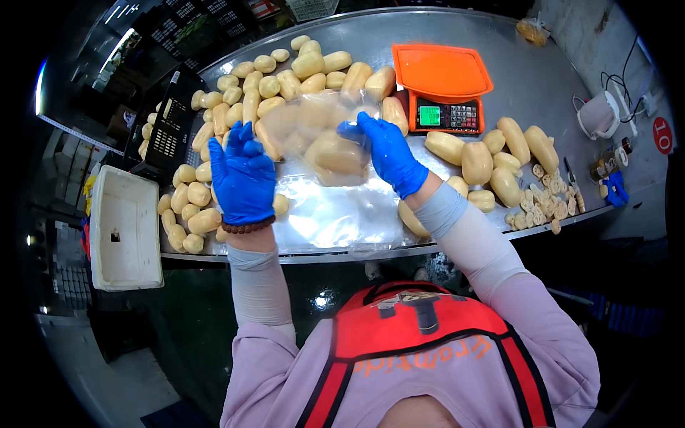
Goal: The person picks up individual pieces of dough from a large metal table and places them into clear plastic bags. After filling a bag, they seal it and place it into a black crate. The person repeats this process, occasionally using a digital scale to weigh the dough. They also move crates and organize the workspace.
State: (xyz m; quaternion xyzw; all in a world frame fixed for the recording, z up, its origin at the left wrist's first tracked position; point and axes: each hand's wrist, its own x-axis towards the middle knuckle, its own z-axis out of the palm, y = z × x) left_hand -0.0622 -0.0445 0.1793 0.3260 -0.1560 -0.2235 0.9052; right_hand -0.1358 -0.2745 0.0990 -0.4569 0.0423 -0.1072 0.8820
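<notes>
My right hand (392, 152), in a blue glove, grips the edge of a clear plastic bag (321, 120) over the table. Pale peeled lotus root pieces (340, 155) show through the blurred film; the lower ones seem to be inside the bag. To the left of the bag is my left hand (243, 176), also gloved in blue, palm up with bent fingers apart and nothing in it. Beyond and around it spreads a pile of lotus root segments (289, 83). Flat on the metal tabletop before me lie clear plastic sheets or bags (332, 219).
An orange digital scale (443, 72) stands behind my right hand. More lotus roots (476, 163), cut slices (540, 203) and a knife (571, 174) lie to the right. At left are a white foam box (126, 230) and a black crate (171, 120). A white container (596, 115) is by the wall.
</notes>
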